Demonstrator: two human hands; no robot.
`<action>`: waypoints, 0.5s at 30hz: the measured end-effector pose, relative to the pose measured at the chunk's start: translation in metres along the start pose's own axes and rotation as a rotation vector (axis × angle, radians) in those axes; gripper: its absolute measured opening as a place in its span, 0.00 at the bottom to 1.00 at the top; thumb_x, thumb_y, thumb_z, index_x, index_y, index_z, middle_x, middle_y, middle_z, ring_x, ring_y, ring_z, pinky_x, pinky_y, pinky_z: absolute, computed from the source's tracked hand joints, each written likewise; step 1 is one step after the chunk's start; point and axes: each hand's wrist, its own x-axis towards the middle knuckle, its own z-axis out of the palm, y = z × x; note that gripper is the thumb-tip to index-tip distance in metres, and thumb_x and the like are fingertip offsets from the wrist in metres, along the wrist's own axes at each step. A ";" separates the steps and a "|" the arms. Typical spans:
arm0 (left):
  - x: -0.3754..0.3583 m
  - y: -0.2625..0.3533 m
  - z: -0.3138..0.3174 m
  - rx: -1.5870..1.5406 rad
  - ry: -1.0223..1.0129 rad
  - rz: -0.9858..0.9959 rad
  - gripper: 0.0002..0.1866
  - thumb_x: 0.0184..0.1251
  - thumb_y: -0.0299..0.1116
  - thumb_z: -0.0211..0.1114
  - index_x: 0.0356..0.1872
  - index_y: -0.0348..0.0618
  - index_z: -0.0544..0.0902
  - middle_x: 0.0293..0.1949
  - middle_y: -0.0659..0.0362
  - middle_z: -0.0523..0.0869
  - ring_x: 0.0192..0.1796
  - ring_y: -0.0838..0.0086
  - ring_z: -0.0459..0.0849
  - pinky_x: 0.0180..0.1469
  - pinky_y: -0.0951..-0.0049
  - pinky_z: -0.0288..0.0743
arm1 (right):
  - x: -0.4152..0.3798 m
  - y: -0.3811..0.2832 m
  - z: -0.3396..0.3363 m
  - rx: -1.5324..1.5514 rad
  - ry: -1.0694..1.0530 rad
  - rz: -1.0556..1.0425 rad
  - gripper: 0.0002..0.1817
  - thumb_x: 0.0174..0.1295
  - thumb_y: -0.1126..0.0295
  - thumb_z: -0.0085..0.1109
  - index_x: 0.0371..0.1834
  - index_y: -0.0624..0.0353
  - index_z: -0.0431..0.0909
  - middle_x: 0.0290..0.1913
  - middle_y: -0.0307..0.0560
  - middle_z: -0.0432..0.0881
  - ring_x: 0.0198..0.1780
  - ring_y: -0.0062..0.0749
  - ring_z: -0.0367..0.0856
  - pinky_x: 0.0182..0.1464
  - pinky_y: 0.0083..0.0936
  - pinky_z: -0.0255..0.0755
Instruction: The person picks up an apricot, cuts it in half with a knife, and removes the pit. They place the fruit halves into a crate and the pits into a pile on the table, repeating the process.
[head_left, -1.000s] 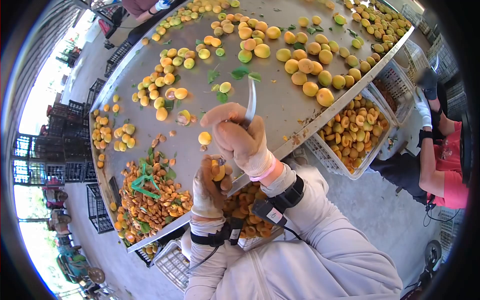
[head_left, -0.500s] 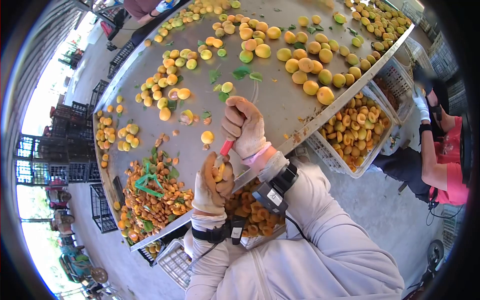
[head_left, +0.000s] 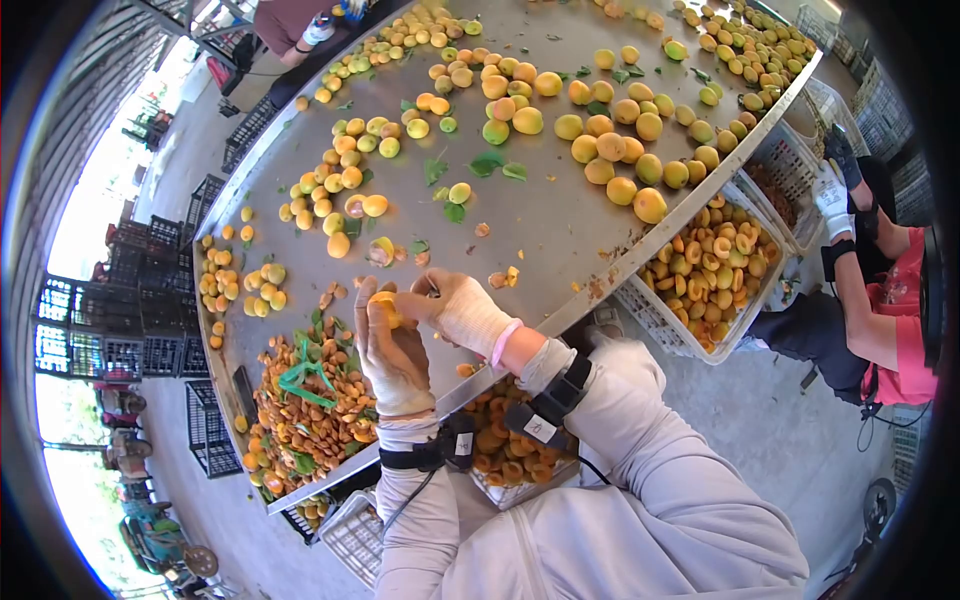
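Note:
My left hand (head_left: 392, 355), in a stained pale glove, holds an apricot (head_left: 383, 308) upright between thumb and fingers above the metal table. Close against it is my gloved right hand (head_left: 465, 312), its fingers bent and their tips at the fruit. A small dark bit shows in the right hand's curl; I cannot make out what it is. The red handle seen earlier is hidden. Below and left of my left hand lies a heap of apricot stones and scraps (head_left: 320, 425) with green string (head_left: 303, 378) on it. Whole apricots (head_left: 322, 190) lie beyond the hands.
Under the table edge (head_left: 600, 285) stand a crate of halved apricots (head_left: 690, 345) and another crate of halves (head_left: 510, 455) near my body. A co-worker in pink (head_left: 895, 320) sits at right; another person's arm (head_left: 305, 45) is at the far side. Black crates (head_left: 90, 310) are stacked left.
My right hand has come down and left from its raised fist to the apricot. The red handle has gone from sight. My left hand has risen and turned its fingers up.

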 end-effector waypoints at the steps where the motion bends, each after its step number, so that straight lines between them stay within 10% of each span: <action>1: -0.002 -0.001 0.002 0.002 -0.009 0.036 0.19 0.73 0.35 0.55 0.60 0.36 0.71 0.47 0.55 0.79 0.49 0.69 0.78 0.58 0.68 0.71 | 0.000 0.001 -0.001 0.004 -0.077 0.006 0.21 0.57 0.53 0.63 0.42 0.59 0.78 0.22 0.38 0.75 0.18 0.21 0.72 0.20 0.21 0.67; 3: -0.003 -0.003 0.004 -0.067 0.021 0.000 0.20 0.73 0.37 0.55 0.60 0.36 0.71 0.47 0.55 0.80 0.50 0.68 0.77 0.59 0.68 0.69 | -0.002 0.002 -0.005 0.018 -0.228 0.022 0.21 0.56 0.53 0.64 0.42 0.60 0.78 0.23 0.43 0.79 0.20 0.29 0.77 0.23 0.26 0.72; 7: -0.001 0.000 0.001 -0.509 -0.006 -0.081 0.19 0.74 0.38 0.54 0.59 0.37 0.72 0.48 0.54 0.80 0.52 0.68 0.77 0.61 0.68 0.68 | 0.008 0.014 -0.006 -0.586 0.176 -0.277 0.16 0.57 0.58 0.61 0.42 0.57 0.80 0.29 0.54 0.83 0.31 0.47 0.83 0.35 0.38 0.76; 12: -0.006 0.019 0.006 1.062 -0.186 0.146 0.12 0.71 0.27 0.53 0.52 0.35 0.75 0.48 0.56 0.84 0.47 0.72 0.83 0.51 0.75 0.76 | -0.004 0.009 -0.005 -0.653 0.091 -0.573 0.13 0.60 0.60 0.60 0.45 0.49 0.82 0.32 0.50 0.84 0.34 0.48 0.83 0.40 0.38 0.77; 15: -0.006 0.020 -0.005 1.002 -0.323 0.093 0.11 0.70 0.25 0.52 0.49 0.35 0.76 0.45 0.59 0.84 0.44 0.76 0.82 0.48 0.76 0.76 | -0.006 0.018 -0.007 -0.739 0.018 -0.670 0.13 0.61 0.59 0.60 0.45 0.48 0.82 0.32 0.46 0.84 0.34 0.46 0.83 0.39 0.37 0.78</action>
